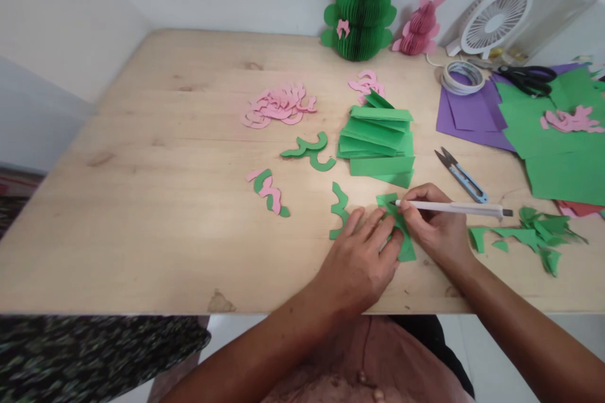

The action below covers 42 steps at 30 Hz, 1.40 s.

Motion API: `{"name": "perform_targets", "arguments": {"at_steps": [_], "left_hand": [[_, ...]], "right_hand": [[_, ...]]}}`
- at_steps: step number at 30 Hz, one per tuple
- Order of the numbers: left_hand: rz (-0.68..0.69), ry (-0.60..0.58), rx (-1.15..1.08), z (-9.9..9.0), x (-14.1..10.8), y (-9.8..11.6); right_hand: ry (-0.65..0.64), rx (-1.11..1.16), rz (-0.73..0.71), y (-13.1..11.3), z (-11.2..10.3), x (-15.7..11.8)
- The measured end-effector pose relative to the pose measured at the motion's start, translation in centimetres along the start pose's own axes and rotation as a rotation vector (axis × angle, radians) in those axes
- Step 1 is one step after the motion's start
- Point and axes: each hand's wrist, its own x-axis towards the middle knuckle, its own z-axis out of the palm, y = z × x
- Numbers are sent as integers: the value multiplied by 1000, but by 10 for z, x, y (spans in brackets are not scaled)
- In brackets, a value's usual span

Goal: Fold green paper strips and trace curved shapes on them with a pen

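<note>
My right hand (437,227) grips a white pen (456,207), its tip against the upper part of a narrow green paper strip (406,250). Flat on that strip lies my left hand (359,258), fingers stretched out and covering much of it. A wavy green paper cutout (339,204) pokes out beside the left fingertips. Farther left is a small stack of pink and green wavy cutouts (269,193). More green cutouts (312,150) lie above it, and a pile of folded green paper strips (378,141) sits just beyond my hands.
Blue thread snips (462,176) and green scraps (539,236) lie to the right. Pink cutouts (278,105) are heaped farther back. Along the wall stand a green paper rabbit (363,12), a pink one (420,25) and a white fan (496,20). Tape (462,79) and black scissors (527,79) rest nearby.
</note>
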Motion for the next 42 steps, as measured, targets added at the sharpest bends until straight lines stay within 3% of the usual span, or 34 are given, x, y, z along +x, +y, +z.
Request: {"name": "perform_targets", "arguments": {"at_steps": [16,22,29,34,42], "left_hand": [[15,-28,-9,-1,0,-1],[27,111,-28,-3,-2,0],[-43,240,-82,-19,-9,0],[-46,235,-116,-22,-21,9],[52,164,-49,-8,-30,30]], "right_hand": [[92,193,66,3,1,1],[123,278,89,5,1,2],[141,376,141,6,0,3],[156,437,165,5,0,4],[157,516,168,10,0,4]]}}
